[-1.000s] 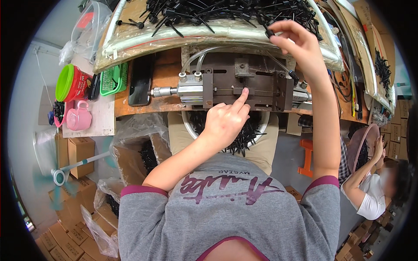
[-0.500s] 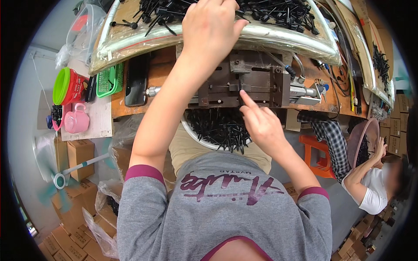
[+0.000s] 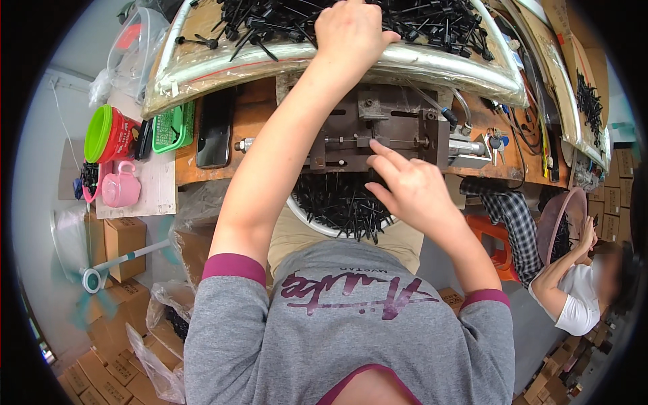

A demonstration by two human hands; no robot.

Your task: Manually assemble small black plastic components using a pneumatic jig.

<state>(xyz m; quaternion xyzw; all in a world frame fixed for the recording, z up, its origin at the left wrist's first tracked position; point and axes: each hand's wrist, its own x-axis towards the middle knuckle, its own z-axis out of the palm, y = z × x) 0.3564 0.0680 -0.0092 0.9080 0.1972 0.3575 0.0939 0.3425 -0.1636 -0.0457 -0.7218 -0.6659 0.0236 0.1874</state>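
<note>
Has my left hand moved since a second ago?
Yes: judged against the brown metal fixture, your left hand has moved forward, past it, to the black parts.

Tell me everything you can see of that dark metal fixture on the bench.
The dark brown, slotted metal fixture lies on the orange wooden bench. A bolted grey block stands at its rear middle; a silver metal cylinder juts from its right end. The left forearm hides much of its left side. The right grip points its index finger at the dark central block; contact is hard to judge.
</note>
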